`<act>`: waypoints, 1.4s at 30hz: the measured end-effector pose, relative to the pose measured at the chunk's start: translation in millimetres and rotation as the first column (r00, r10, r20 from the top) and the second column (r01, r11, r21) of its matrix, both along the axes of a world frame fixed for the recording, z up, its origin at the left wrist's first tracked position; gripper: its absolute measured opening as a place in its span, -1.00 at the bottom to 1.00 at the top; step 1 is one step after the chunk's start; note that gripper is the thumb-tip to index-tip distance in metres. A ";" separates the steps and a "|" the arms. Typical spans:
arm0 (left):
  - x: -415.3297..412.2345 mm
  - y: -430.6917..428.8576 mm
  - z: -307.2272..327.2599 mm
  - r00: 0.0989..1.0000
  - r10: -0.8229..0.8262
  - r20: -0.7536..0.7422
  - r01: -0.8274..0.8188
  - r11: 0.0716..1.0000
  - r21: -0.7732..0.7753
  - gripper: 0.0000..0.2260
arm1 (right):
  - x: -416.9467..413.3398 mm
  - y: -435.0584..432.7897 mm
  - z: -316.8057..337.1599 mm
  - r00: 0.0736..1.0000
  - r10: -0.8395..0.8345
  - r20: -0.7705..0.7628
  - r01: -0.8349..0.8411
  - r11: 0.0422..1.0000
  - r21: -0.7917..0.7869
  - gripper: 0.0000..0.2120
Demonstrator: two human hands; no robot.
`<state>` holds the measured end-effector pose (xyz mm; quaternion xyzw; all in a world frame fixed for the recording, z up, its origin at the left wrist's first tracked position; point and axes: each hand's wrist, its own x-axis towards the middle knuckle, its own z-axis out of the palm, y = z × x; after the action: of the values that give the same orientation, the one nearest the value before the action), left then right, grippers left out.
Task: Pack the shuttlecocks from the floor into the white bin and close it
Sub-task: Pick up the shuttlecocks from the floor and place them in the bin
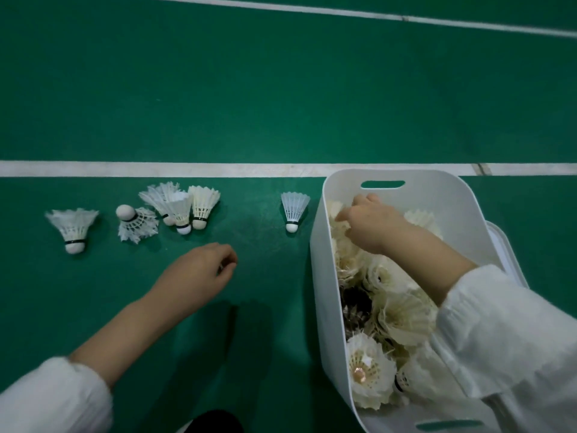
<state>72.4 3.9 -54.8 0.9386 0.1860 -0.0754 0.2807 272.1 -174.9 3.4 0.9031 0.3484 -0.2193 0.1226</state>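
Six shuttlecocks (175, 214) remain on the green floor (281, 104), all beyond the fingertips of the left hand (199, 273), whose empty fingers are loosely curled. The nearest, a lone shuttlecock (293, 210), stands just right of those fingers; pinch its cork, not the feathers. The right hand (371, 223) reaches inside the white bin (321, 260); its grip cannot be told.

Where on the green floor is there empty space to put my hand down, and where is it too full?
Bare floor lies between the lone shuttlecock and the cluster of three, just beyond the left hand. Everything past the white line is bare too. It is crowded inside the white bin, where the right hand is reaching among shuttlecocks.
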 end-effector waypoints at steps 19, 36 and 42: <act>70.3 78.8 -50.2 0.968 0.230 -0.097 -0.189 0.929 0.317 -0.45 | -31.8 124.9 -61.7 0.948 -0.285 -0.141 0.299 0.950 0.086 -0.44; -35.1 43.1 -45.5 0.944 0.112 0.311 -0.175 0.967 0.184 -0.82 | -77.8 103.0 -69.1 0.982 -0.161 -0.098 0.175 0.974 0.145 -0.80; -53.9 72.0 -26.3 0.861 0.472 0.189 -0.444 0.879 -0.174 -0.88 | -118.5 114.3 -49.7 0.963 -0.072 -0.261 0.219 0.772 0.596 -0.89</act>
<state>18.5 75.9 -81.1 0.8502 0.3658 0.0894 0.3678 153.7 -60.6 -46.3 0.8869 0.3409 -0.2014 -0.2381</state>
